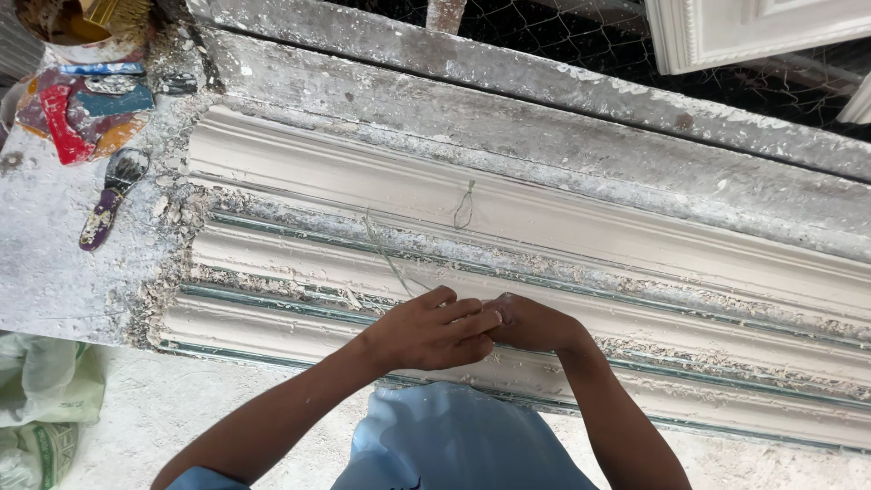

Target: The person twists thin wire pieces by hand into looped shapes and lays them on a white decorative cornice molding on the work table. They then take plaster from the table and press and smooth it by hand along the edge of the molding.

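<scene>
Long white plaster moulding strips [508,218] lie in ribbed moulds across a plaster-caked workbench [54,263]. My left hand [431,328] and my right hand [531,322] meet fingertip to fingertip over the nearest strips, pinching a thin wire [388,259] that runs up and to the left from my fingers. A second small twisted wire loop [464,209] sticks out of the wet plaster of the farther strip. My forearms come in from the bottom, above my light blue clothing [454,445].
At the top left stand a dirty bucket [82,27], coloured plastic scrapers [77,113] and a small worn brush [111,195]. Wire mesh [562,36] and a white cast moulding [753,27] lie behind the bench. Sacks [41,408] sit on the floor at the bottom left.
</scene>
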A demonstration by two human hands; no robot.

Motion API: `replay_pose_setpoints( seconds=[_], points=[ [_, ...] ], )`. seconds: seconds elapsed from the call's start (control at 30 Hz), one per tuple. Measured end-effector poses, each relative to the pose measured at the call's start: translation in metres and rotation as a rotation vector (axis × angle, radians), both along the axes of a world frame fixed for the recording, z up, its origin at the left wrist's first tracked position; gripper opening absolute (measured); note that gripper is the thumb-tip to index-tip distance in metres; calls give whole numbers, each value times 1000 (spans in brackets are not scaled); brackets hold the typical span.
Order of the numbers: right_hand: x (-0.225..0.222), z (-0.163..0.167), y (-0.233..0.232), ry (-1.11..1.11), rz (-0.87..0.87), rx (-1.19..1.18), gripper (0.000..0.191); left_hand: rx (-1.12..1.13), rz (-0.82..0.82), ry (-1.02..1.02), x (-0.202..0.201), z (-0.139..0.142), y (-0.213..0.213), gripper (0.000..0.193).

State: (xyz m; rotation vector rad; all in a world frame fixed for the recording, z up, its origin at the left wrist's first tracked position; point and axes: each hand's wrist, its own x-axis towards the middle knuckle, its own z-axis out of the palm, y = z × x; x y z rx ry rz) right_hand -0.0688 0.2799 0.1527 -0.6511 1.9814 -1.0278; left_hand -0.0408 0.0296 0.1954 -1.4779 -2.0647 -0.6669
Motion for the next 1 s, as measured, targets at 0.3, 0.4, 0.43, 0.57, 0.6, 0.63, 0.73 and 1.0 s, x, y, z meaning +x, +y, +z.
replay_pose_setpoints(
  seconds=[0.3,0.4,0.43,0.57,0.6,0.63,0.73,1.0],
  points=[
    [1,21,-17,119,-280,-119,18,212,326,-684,18,-20,9,22],
    [9,24,-37,567,-372,-151,15,491,394,-881,23,-30,20,13],
    [11,24,-43,675,-402,-129,13,612,403,-906,24,-33,24,7],
    [15,21,-55,1070,-427,-254,8,1054,276,-1798,21,-39,36,12],
    [16,20,-54,1070,-422,-280,6,1135,238,-1876,21,-39,37,13],
    [17,17,-54,1071,-416,-307,6,1216,198,-1951,21,-38,38,15],
    [19,7,-50,1006,-456,-364,8,1124,196,-1794,22,-32,39,17],
    [25,-15,-38,784,-645,-621,15,966,352,-1449,21,-12,49,20]
  ],
)
